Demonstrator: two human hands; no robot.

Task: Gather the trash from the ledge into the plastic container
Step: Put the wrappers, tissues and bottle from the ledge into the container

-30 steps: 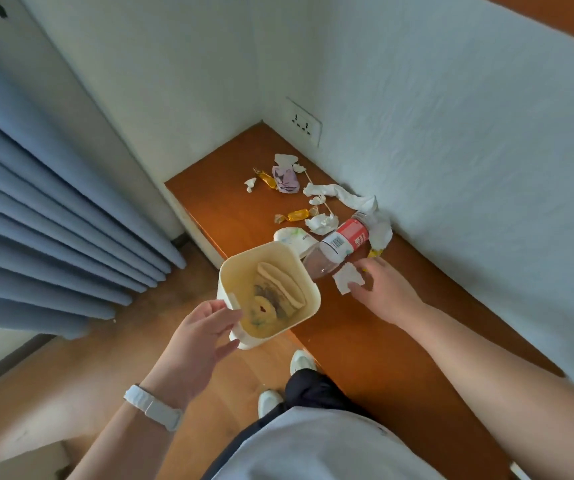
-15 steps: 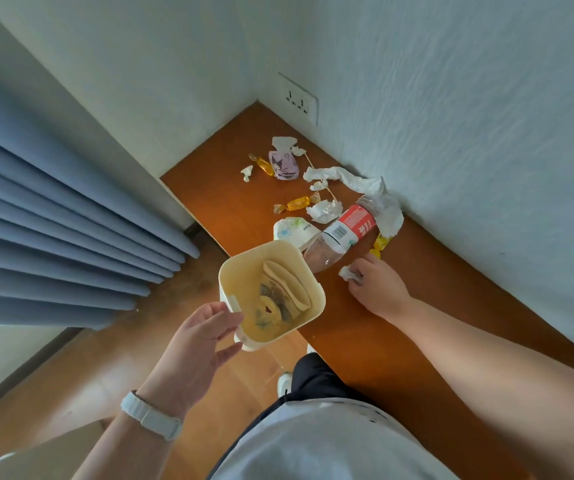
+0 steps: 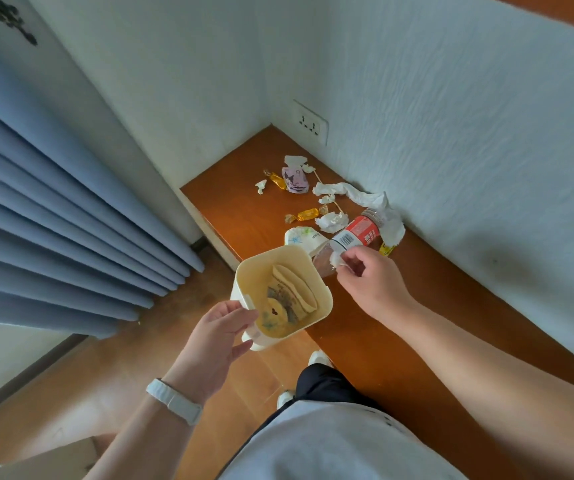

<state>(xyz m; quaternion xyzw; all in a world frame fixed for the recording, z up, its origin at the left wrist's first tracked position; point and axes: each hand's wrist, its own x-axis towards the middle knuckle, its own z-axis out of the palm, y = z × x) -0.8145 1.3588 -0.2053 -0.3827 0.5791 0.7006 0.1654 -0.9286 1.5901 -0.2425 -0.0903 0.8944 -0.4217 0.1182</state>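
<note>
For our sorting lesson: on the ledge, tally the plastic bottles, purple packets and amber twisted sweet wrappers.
Plastic bottle: 1
Purple packet: 1
Amber twisted sweet wrappers: 2
Total: 4

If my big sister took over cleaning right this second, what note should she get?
Left hand: holds the plastic container by its near rim, beside the ledge.
Right hand: fingers pinch a small white paper scrap, just past the container's far corner.
Done: some trash already lies in the container.
Left: drop the scrap in, then gather the bottle, crumpled tissues, gold candy wrappers, purple packet and patterned wrapper from the ledge.
</note>
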